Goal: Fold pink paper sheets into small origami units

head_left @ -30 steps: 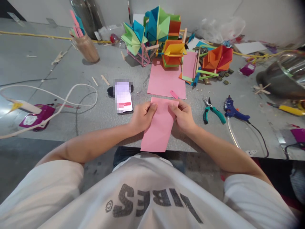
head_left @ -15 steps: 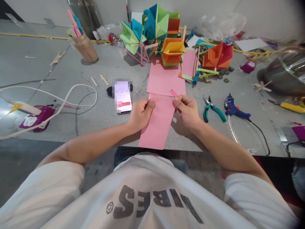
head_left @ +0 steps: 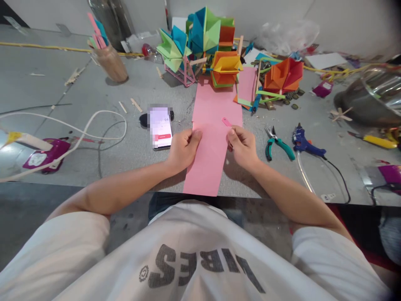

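My left hand (head_left: 184,151) pinches the left edge of a long pink paper strip (head_left: 205,167) between thumb and fingers. At the strip's right edge, my right hand (head_left: 242,144) is closed round a small bright pink stick (head_left: 225,121), whose end juts out past the thumb; its fingers are beside the paper. The strip's far end meets or overlaps a wider pink sheet (head_left: 217,102) lying on the table. Left of my left hand lies a phone (head_left: 161,129) with a lit screen.
Folded paper shapes (head_left: 205,35) stand behind the sheet. Pliers (head_left: 277,144), a blue glue gun (head_left: 305,142) and a metal bowl (head_left: 366,98) are at the right. A wooden cup (head_left: 112,67) of sticks and a white cable (head_left: 109,113) are at the left.
The strip's far end has moved slightly away from me, so the gap between it and the wider sheet no longer shows. Both hands keep nearly the same hold.
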`<state>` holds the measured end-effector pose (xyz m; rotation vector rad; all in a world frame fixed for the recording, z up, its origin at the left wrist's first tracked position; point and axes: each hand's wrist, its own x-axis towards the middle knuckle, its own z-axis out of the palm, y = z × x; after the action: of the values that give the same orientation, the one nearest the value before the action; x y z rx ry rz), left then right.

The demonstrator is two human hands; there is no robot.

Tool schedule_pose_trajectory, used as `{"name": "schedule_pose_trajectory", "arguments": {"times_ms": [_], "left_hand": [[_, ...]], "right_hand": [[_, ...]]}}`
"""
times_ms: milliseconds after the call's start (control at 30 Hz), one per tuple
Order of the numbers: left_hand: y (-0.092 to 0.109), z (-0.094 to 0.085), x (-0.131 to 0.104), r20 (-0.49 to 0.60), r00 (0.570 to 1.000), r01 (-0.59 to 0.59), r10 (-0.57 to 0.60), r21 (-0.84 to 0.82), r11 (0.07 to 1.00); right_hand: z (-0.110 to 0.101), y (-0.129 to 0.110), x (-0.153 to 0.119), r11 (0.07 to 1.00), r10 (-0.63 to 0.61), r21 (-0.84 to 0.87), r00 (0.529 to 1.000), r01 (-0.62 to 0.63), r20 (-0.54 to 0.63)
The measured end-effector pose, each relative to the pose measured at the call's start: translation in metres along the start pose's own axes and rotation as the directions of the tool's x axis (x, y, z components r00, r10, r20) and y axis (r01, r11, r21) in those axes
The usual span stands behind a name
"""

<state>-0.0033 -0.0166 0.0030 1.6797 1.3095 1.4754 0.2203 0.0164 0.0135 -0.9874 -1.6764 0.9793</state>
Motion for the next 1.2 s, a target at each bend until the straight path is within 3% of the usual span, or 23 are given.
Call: {"name": "schedule_pose_trajectory", "arguments": {"times_ms": [233, 467, 667, 867, 1033, 1200], "left_hand": [[0.004, -0.001, -0.001, 0.014, 1.000, -0.003, 0.002, 0.007, 1.000], [0.001, -0.002, 0.005, -0.028, 0.999, 0.022, -0.021, 0.015, 1.000], [-0.001, -0.003, 0.008, -0.037, 0.998, 0.046, -0.045, 0.012, 0.999], [-0.007, -0.005, 0.014, -0.079, 0.996, 0.034, -0.032, 0.020, 0.999], [-0.011, -0.006, 0.017, -0.097, 0.995, 0.035, -0.032, 0.023, 0.999], [-0.011, -0.007, 0.019, -0.124, 0.992, 0.035, -0.030, 0.041, 0.999]], "right_hand": [[0.002, 0.006, 0.000, 0.984, 0.027, -0.176, 0.999, -0.033, -0.038], [0.002, 0.010, 0.002, 0.996, 0.082, -0.042, 0.992, -0.078, 0.097], [0.005, 0.013, 0.002, 0.983, 0.076, -0.172, 0.996, -0.069, 0.038], [0.003, 0.016, 0.002, 0.989, 0.038, -0.144, 0.988, -0.016, 0.152], [0.003, 0.017, 0.000, 0.968, 0.019, -0.249, 0.991, 0.015, 0.136], [0.003, 0.013, 0.001, 0.972, -0.032, -0.221, 0.980, 0.076, 0.197]]}}
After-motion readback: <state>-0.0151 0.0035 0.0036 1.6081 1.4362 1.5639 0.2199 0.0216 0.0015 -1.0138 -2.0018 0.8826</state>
